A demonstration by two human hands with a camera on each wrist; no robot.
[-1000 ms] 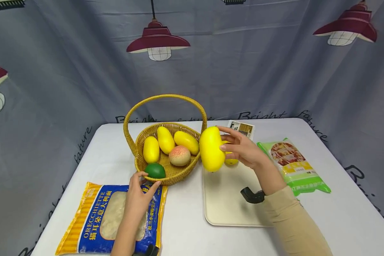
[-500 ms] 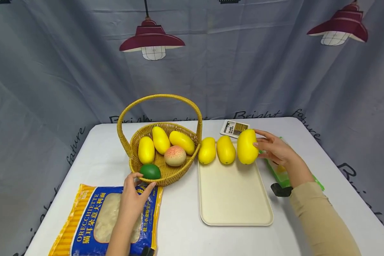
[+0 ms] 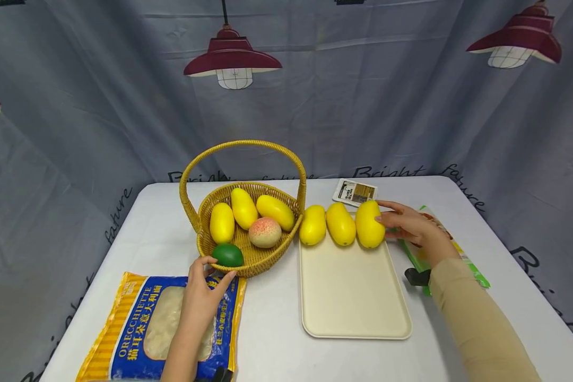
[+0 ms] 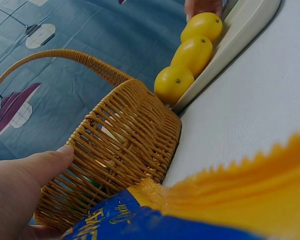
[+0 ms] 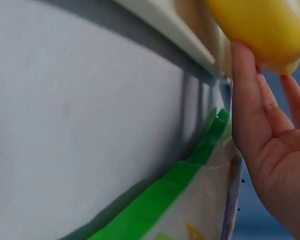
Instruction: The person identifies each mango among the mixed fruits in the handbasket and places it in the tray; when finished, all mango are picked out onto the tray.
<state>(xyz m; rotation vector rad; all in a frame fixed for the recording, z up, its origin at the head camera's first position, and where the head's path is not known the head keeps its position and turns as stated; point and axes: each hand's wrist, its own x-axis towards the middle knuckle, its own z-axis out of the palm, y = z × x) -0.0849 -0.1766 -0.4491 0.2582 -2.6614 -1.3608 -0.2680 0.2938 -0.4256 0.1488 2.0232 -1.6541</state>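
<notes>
My right hand (image 3: pixel 407 225) holds a yellow mango (image 3: pixel 370 225) by its right side, at the far right corner of the cream tray (image 3: pixel 355 297). Two more mangoes, a middle one (image 3: pixel 341 224) and a left one (image 3: pixel 312 225), lie beside it along the tray's far end. My left hand (image 3: pixel 202 294) grips the near rim of the wicker basket (image 3: pixel 262 265), its thumb (image 4: pixel 60 156) against the woven wall in the left wrist view. Inside the basket are three mangoes, a peach (image 3: pixel 265 232) and a green, smooth oval fruit (image 3: pixel 228 255).
A blue and yellow orecchiette bag (image 3: pixel 138 323) lies under my left forearm. Behind the tray is a small flat white package (image 3: pixel 355 192). A green food bag (image 3: pixel 475 273) lies right of the tray, partly hidden by my right arm. A grey curtain hangs behind the table.
My right hand has carried the mango from beside the basket rightward, then down to the tray's far right corner. My left hand keeps its grip on the basket rim.
</notes>
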